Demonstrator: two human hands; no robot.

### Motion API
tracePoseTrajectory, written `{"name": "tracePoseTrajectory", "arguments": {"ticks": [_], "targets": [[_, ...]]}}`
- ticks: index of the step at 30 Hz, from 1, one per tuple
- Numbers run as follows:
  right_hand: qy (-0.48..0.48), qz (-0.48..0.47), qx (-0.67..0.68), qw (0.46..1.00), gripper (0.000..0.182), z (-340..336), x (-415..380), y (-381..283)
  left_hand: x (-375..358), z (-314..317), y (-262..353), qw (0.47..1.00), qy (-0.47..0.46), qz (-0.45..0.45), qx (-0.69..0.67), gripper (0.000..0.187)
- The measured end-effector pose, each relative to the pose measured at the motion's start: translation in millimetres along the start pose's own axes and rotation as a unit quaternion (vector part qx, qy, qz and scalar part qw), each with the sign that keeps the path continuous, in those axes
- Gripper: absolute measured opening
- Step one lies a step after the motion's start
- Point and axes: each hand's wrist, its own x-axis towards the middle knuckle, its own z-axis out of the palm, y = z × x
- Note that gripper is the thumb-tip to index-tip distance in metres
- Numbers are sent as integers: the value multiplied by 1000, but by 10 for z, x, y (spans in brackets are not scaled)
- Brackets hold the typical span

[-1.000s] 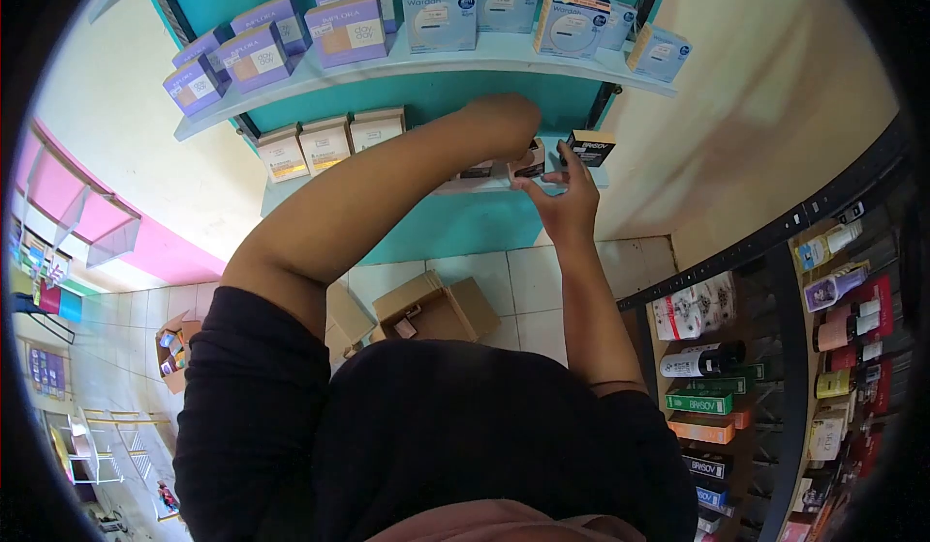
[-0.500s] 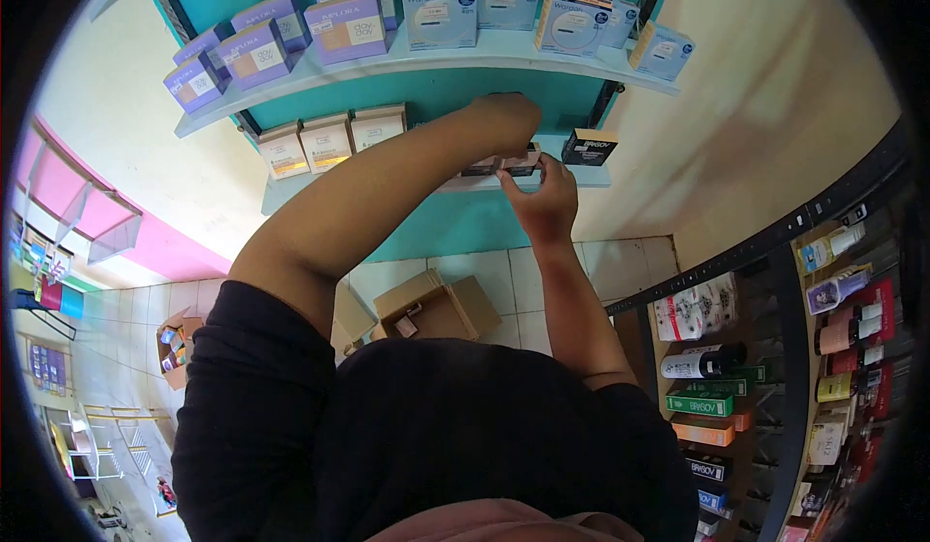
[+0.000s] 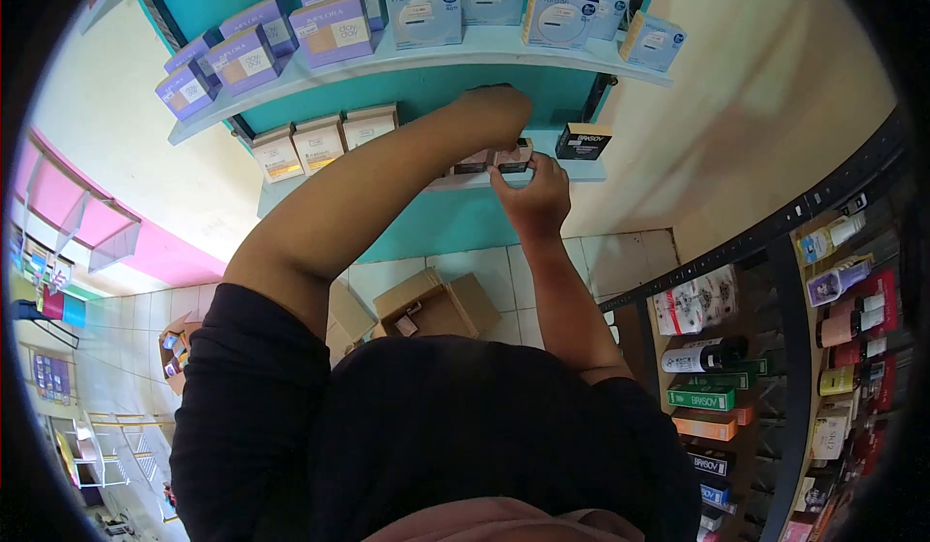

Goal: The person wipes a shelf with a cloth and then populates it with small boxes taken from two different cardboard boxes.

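My right hand [image 3: 536, 193] pinches a small dark and pinkish-brown box [image 3: 513, 162] at the lower shelf, thumb on its near left side and fingers at its right. Reaching across from the left, my left hand [image 3: 499, 114] is bent over just behind that box; its fingers are mostly hidden, so its grip does not show. Beside the pinched box, to the left, sits a similar small box [image 3: 472, 163], partly covered by my left forearm. A black BRASOV box [image 3: 583, 142] stands to the right on the same lower shelf [image 3: 426, 185].
Cream boxes [image 3: 318, 142] stand at the lower shelf's left. Purple boxes [image 3: 329, 29] and light-blue Wardah boxes [image 3: 423, 16] line the upper shelf [image 3: 407, 58] overhead. An open cardboard box [image 3: 455, 311] lies on the floor. A rack [image 3: 796, 348] of cosmetics stands at right.
The view has shifted slightly, so the shelves appear a little further left. My right hand stays at the small box, whose front shows a bit more. My left hand remains behind it.
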Motion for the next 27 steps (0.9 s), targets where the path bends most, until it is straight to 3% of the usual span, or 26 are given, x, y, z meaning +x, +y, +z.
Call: {"name": "tracePoseTrajectory", "arguments": {"ticks": [11, 13, 17, 25, 27], "targets": [[25, 12, 3, 1000, 54, 21, -4, -23, 11, -123, -159, 1000, -12, -2, 15, 24], [29, 8, 3, 1000, 54, 17, -2, -26, 2, -200, -245, 996, 27, -30, -73, 22], [30, 4, 6, 1000, 54, 18, -11, -25, -54, -197, -423, 996, 46, -30, -77, 24], [7, 10, -13, 1000, 57, -32, -33, -7, -768, -33, -465, 975, 148, -44, -159, 22], [0, 13, -15, 1000, 59, -16, -20, -38, -1179, 334, -426, 940, 267, 1, -211, 20]]}}
